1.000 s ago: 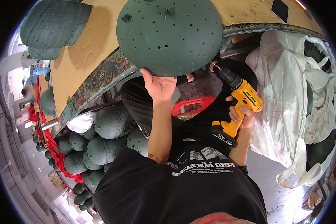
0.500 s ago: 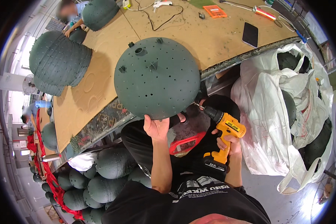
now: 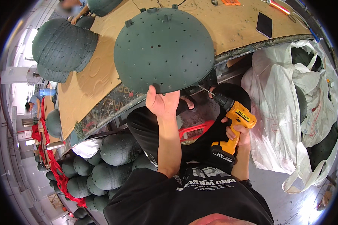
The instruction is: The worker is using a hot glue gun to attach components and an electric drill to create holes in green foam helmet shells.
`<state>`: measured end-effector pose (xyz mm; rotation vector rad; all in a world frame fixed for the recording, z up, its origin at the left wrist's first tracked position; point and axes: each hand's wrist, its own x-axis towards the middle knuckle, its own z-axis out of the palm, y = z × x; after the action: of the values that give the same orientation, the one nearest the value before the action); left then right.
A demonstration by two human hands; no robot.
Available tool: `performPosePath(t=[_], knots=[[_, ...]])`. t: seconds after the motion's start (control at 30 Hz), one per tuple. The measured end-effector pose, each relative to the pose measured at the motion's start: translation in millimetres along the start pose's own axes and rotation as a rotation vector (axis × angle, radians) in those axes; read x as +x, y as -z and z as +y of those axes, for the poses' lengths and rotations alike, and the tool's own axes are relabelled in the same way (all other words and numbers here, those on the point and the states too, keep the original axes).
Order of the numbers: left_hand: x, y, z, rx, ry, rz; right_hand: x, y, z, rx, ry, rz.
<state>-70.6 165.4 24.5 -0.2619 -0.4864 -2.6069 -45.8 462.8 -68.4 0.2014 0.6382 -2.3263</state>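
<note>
A dark green dome-shaped shell (image 3: 165, 52), dotted with small holes and a few short studs on its far side, is held up at the table's near edge. My left hand (image 3: 165, 101) grips its near rim, thumb on the outer face and the other fingers hidden underneath. In my right hand (image 3: 237, 135) is a yellow and black cordless drill (image 3: 241, 115), fingers wrapped round its handle. The drill bit (image 3: 204, 89) points up and left, its tip close to the shell's lower right rim. Whether it touches, I cannot tell.
On the cardboard-covered table (image 3: 97, 75) are a nested stack of shells (image 3: 64, 48) and a phone (image 3: 264, 25). White sacks (image 3: 270, 112) holding shells stand right. More shells (image 3: 118, 149) pile below left. A red-handled object (image 3: 195, 129) lies between my legs. A person (image 3: 77, 11) works far left.
The shell has tipped, showing more of its near side, while its studs moved toward the far edge. The whole view has shifted slightly. Both hands keep their grips.
</note>
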Motion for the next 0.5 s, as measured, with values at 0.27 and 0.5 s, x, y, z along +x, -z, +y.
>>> performPosePath(t=[0.27, 0.5], knots=[[14, -21, -10, 0.026, -0.003, -0.043, -4, 5, 1, -0.003, 0.021, -0.013], [18, -15, -9, 0.195, 0.009, -0.121, -5, 4, -2, 0.009, 0.022, 0.002]])
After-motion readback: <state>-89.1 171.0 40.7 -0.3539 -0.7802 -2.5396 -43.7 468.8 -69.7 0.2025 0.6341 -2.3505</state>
